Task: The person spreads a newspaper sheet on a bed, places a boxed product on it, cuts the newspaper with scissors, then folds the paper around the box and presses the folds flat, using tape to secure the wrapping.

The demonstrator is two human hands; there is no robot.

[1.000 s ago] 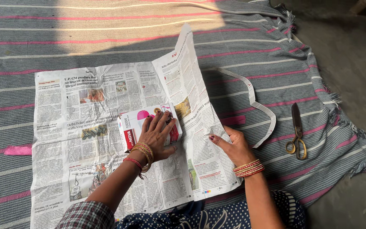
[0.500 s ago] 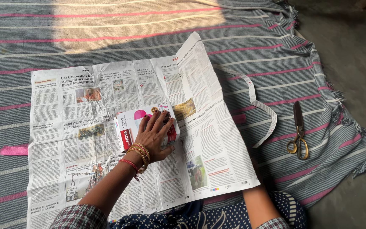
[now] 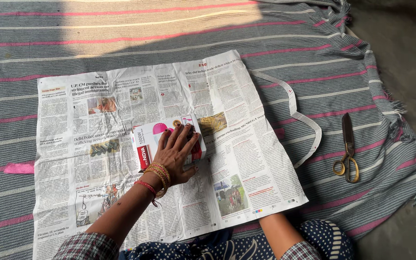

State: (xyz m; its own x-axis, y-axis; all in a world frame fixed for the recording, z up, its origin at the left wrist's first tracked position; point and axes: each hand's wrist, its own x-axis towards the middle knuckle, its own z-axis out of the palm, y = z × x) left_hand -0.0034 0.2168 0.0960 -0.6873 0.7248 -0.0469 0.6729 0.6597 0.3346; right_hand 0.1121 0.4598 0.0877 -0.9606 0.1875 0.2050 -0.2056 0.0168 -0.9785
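From the head camera, the box (image 3: 168, 142), white and red cardboard with a pink patch, lies near the middle of a newspaper sheet (image 3: 246, 159) spread flat and creased on a grey and pink striped woven cloth (image 3: 169, 29). The left hand (image 3: 176, 153) rests on the box palm down, fingers spread, pressing rather than gripping. No edge of the paper is folded over the box yet. The right hand is hidden under the sheet's near edge, so its state cannot be told. Metal scissors (image 3: 347, 149) with brass-coloured handles and a curved paper strip (image 3: 304, 120) lie well apart, to the right.
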